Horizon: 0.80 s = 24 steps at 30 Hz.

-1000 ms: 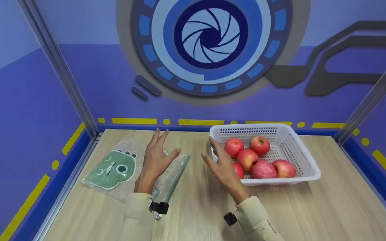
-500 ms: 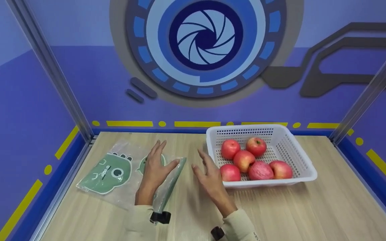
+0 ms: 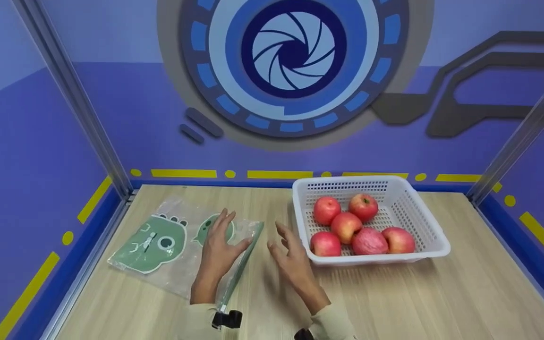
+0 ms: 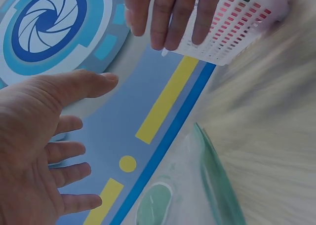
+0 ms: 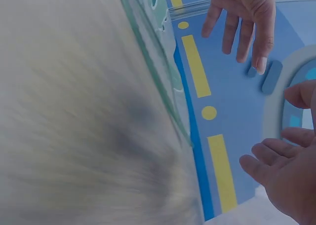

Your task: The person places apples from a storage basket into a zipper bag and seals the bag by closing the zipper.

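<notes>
Both hands hover over the table, palms facing each other, fingers spread and holding nothing. My left hand (image 3: 216, 252) is above a clear plastic zip bag (image 3: 180, 255) with green cartoon prints, covering part of it in the head view. The bag lies flat on the left, its green zip edge toward the middle. My right hand (image 3: 293, 262) is just left of a white perforated basket (image 3: 376, 259). Several red apples (image 3: 346, 227) sit in that basket, mostly toward its left and front. In the left wrist view the basket (image 4: 222, 42) shows behind the right hand's fingers (image 4: 163, 20).
The light wood table (image 3: 395, 302) is enclosed by blue printed panels (image 3: 253, 160) at the back and sides. Metal posts (image 3: 71, 94) stand at the back corners. A strip of bare table lies between bag and basket.
My right hand has moved left and toward me, off the basket's left edge. The left hand has come slightly nearer me. Bag, basket and apples stay in place.
</notes>
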Available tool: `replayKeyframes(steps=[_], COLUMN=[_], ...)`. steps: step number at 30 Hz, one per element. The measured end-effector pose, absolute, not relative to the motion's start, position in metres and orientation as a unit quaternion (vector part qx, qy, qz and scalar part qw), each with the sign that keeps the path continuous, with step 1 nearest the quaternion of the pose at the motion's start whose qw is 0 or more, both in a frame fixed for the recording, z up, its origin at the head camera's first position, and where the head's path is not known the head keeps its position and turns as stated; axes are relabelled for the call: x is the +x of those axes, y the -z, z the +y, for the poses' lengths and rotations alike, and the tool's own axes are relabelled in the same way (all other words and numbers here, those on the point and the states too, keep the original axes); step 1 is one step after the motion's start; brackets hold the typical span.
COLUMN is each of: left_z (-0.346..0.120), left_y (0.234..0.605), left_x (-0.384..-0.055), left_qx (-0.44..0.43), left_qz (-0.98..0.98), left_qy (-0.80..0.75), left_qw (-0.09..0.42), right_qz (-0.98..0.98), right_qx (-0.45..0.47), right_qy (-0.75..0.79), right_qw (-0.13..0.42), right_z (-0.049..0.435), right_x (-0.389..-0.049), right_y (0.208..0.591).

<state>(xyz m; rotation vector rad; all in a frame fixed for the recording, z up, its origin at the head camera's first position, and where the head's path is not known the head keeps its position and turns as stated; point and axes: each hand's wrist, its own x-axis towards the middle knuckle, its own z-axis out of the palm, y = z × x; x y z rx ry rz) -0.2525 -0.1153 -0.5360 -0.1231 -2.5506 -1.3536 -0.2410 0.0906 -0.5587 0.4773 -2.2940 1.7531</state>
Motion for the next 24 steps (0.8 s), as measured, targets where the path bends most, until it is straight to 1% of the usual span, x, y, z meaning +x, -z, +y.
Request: replayKeyframes(steps=[8,13,19,24], left_z=[-0.114,-0.109,-0.116,-0.116], left_y=[0.547,0.551,0.558,0.562], left_x=[-0.248,-0.248,-0.241,-0.240], left_qx=[-0.044,-0.050,-0.030,-0.028], left_qz=[-0.880,-0.886,-0.903,-0.913], left_qy=[0.456,0.447,0.413,0.391], left_qw=[0.127,0.116,0.115,0.112], right_qz=[-0.764,-0.757,-0.744,-0.743], right_qx=[0.149,0.133,0.134,0.130], right_qy=[-0.618,-0.629,-0.650,-0.651], right_qw=[0.108,0.112,0.082,0.081], right_z=[0.090,0.089,0.084,0.089], right_x=[-0.244,-0.242,-0.239,-0.242], right_y=[0.572,0.580,0.589,0.590])
